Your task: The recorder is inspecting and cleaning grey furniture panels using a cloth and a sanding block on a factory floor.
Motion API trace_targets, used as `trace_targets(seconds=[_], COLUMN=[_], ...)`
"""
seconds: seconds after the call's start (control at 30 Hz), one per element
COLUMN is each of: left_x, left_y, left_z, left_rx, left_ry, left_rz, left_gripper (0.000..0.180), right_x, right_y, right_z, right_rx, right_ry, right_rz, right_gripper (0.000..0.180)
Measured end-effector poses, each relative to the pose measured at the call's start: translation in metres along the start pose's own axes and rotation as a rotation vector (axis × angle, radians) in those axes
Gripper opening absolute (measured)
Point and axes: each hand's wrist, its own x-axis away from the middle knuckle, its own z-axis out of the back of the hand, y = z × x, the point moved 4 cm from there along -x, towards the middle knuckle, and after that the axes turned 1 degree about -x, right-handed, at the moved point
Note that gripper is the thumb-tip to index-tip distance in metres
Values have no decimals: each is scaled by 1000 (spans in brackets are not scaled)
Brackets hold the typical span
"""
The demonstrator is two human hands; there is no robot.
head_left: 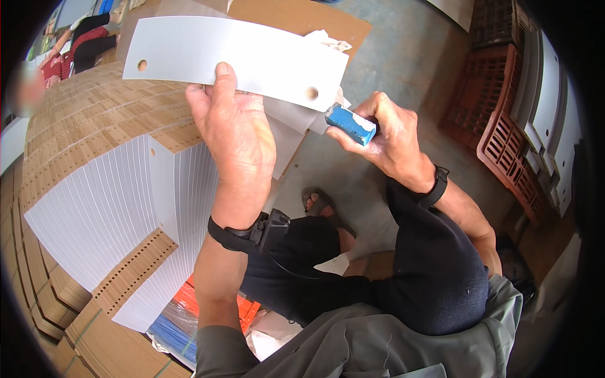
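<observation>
A long white panel [239, 50] with a round hole near each end is held up in front of me. My left hand [233, 120] grips its near edge, thumb on the white face and fingers underneath. In my right hand [391, 132] is a worn blue block [350, 124] with white smears, pinched between thumb and fingers. The block sits at the panel's lower right corner; whether it touches the edge I cannot tell. Black straps circle both my wrists.
To the left stands a large stack of white-faced panels [94, 208] with brown edges. Brown cardboard [302, 19] lies beyond the held panel. On the right are a red-brown plastic crate [498, 120] and more white panels [548, 94]. Another person [82, 44] is at far left.
</observation>
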Motion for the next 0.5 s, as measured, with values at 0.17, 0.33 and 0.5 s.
trace_targets(seconds=[0.17, 0.33, 0.5], left_x=[-2, -8, -16], left_y=[-3, -2, -17], left_z=[3, 4, 10], left_rx=[18, 56, 450], left_ry=[16, 6, -319], left_rz=[-1, 31, 283], left_gripper=[34, 35, 31], right_x=[12, 16, 20], right_y=[14, 25, 30], right_z=[-11, -3, 5], right_rx=[54, 65, 25], right_ry=[-107, -108, -89], right_rz=[-89, -172, -233], right_gripper=[40, 40, 40])
